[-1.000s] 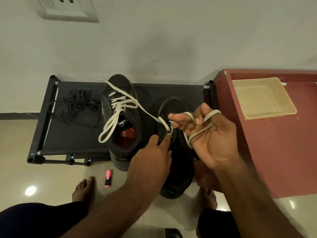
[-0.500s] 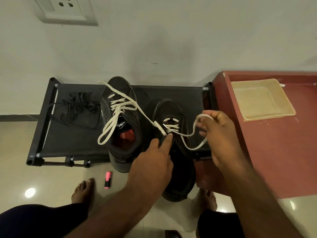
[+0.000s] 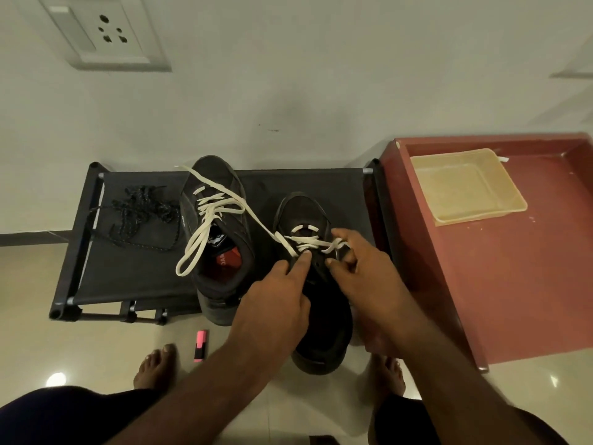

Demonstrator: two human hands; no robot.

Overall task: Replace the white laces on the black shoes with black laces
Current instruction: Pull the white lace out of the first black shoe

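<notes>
Right hand (image 3: pixel 362 277) lowered over rack (image 3: pixel 128 271) (tiled floor (image 3: pixel 96 348)).

The black shoes (image 3: pixel 221 187) are showing plain, one baring a red insole patch (image 3: pixel 229 260), and the white laces (image 3: pixel 205 232) are looking slightly cream. The black laces (image 3: pixel 141 216) are showing pale flecks against a dark grey rack (image 3: pixel 321 181). A pink marker (image 3: pixel 200 345) is lying on glossy beige floor (image 3: pixel 32 284), a pale yellow tray (image 3: pixel 481 216) on a red-brown table (image 3: pixel 513 284).
</notes>
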